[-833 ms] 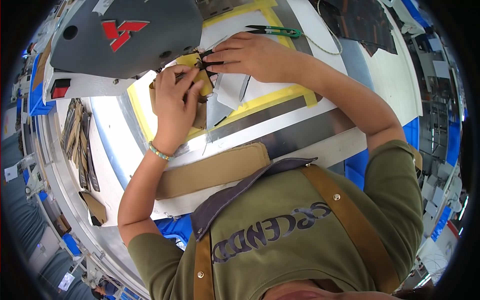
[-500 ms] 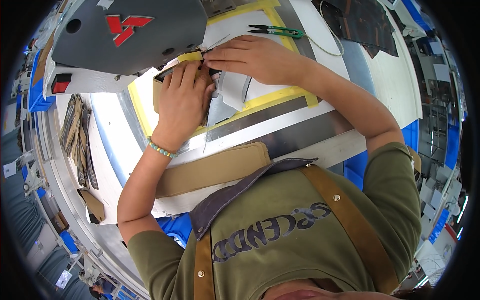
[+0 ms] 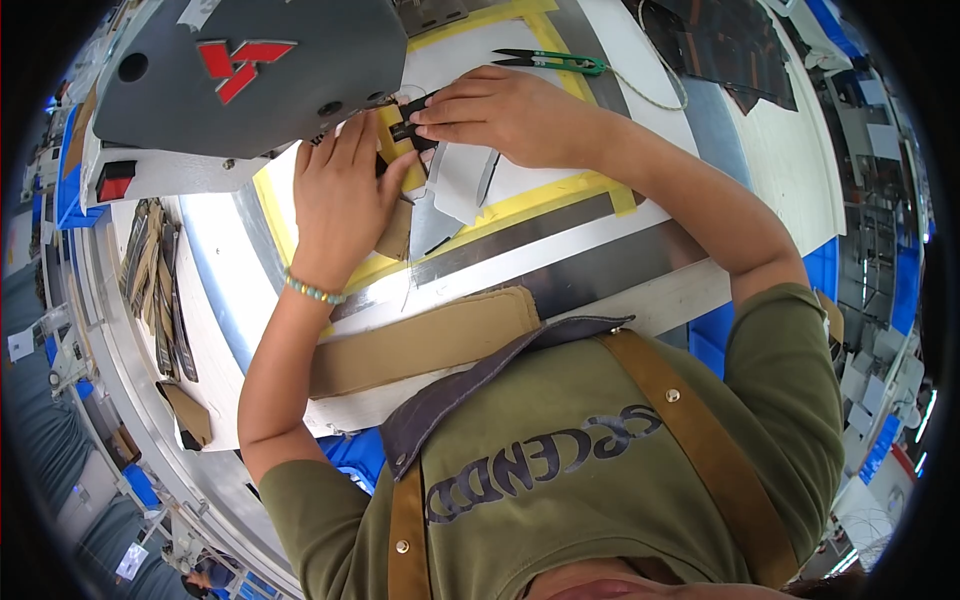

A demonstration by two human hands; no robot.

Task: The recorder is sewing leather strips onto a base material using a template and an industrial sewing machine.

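Note:
My left hand (image 3: 345, 195) lies over a brown piece (image 3: 396, 230) beside the sewing machine head (image 3: 270, 85); its fingers are stretched out and its thumb stands apart. Most of that piece is hidden under the hand. My right hand (image 3: 520, 115) has its fingertips closed on a small dark piece (image 3: 418, 108), close by a yellow strip (image 3: 391, 130) near the machine's needle area. The needle is not visible. Below my right hand a pale grey flap (image 3: 463, 180) lies on the worktop, with a loose thread hanging nearby.
Green-handled thread snips (image 3: 570, 64) lie beyond my right hand, with a pale cord beside them. A long brown panel (image 3: 430, 340) rests along the near table edge. Brown and dark strips (image 3: 155, 285) are piled at the left; dark sheets (image 3: 740, 55) lie at far right.
My left hand has shifted a little left and turned, its thumb moving away from the fingers. The brown piece has moved, showing more of the yellow strip. My right hand has hardly moved.

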